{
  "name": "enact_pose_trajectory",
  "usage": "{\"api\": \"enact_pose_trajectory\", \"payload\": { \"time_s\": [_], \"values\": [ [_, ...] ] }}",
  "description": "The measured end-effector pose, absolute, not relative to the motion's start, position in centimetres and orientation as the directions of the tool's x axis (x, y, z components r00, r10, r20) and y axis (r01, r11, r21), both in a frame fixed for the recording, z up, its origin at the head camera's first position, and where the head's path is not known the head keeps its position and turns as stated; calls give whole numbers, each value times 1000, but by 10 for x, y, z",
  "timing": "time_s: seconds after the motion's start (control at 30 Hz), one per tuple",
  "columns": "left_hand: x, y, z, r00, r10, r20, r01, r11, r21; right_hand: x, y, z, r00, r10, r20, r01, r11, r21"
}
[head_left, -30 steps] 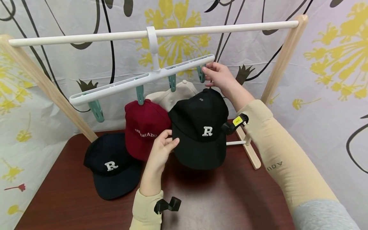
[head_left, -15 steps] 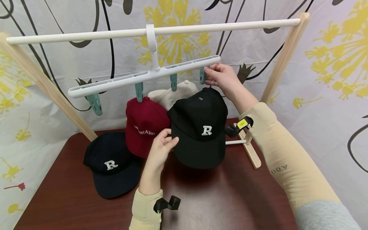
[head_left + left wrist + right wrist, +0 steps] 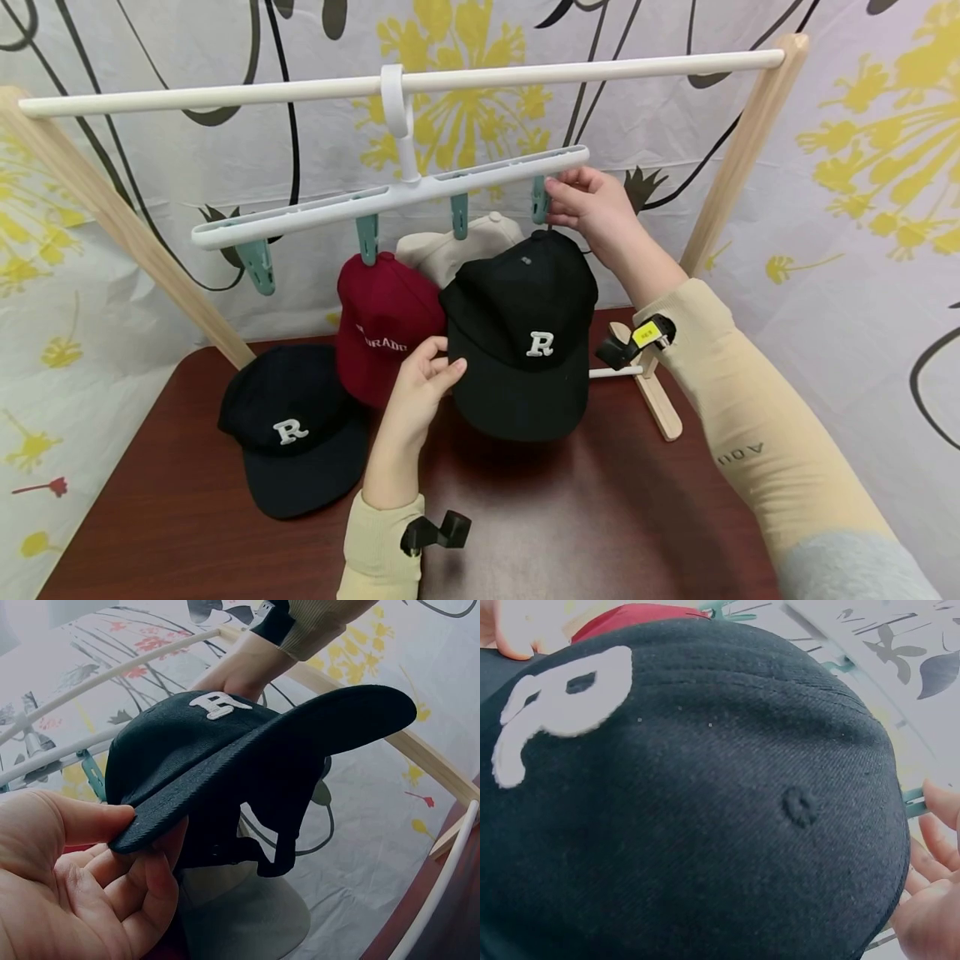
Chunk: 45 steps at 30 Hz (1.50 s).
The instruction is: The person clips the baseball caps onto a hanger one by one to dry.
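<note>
My left hand [image 3: 426, 375] pinches the brim edge of a black baseball cap [image 3: 517, 300], thumb above and fingers below, as the left wrist view shows. The cap is held up off the table, its white R facing me. Behind its crown, my right hand [image 3: 596, 208] pinches a green clip [image 3: 539, 200] at the right end of a white hanger [image 3: 408, 190]. In the right wrist view the thumb lies on that clip [image 3: 915, 802], while the crown covers part of the view. A red cap [image 3: 386, 321] hangs from another clip [image 3: 367, 239], left of the black cap.
The hanger hooks over a white rod [image 3: 570, 73] on a wooden frame [image 3: 742, 158]. A beige cap [image 3: 442, 254] is behind the black one, under a third clip [image 3: 460, 217]. A dark R cap [image 3: 292, 429] lies on the brown table [image 3: 600, 517] at left.
My right hand has moved a little to the right with the clip, and the hanger has swung with it. The red cap has shifted slightly right. My left hand and the black cap hardly moved.
</note>
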<state>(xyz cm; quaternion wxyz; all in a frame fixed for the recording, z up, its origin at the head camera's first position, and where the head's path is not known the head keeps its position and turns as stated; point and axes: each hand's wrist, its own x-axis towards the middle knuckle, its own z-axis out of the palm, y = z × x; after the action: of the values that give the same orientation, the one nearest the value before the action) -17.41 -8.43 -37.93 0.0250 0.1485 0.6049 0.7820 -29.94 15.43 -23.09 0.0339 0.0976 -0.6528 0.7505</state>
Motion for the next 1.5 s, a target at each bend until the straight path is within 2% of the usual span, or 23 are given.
{"api": "enact_pose_trajectory", "payload": {
  "time_s": [0.5,0.93,1.23,1.5],
  "values": [
    [-179,-88,-384,-946,247,210,150,-238,959,-286,162,-235,-967,-136,217,-165,-315,-935],
    [-178,-88,-384,-933,282,222,156,-238,959,-277,169,-235,-947,-183,262,-191,-333,-923],
    [-181,-91,-386,-930,296,220,156,-224,962,-274,173,-236,-933,-242,266,-165,-369,-915],
    [-183,-95,-388,-920,317,230,164,-219,962,-270,172,-236,-912,-266,313,-203,-372,-906]
  ]
}}
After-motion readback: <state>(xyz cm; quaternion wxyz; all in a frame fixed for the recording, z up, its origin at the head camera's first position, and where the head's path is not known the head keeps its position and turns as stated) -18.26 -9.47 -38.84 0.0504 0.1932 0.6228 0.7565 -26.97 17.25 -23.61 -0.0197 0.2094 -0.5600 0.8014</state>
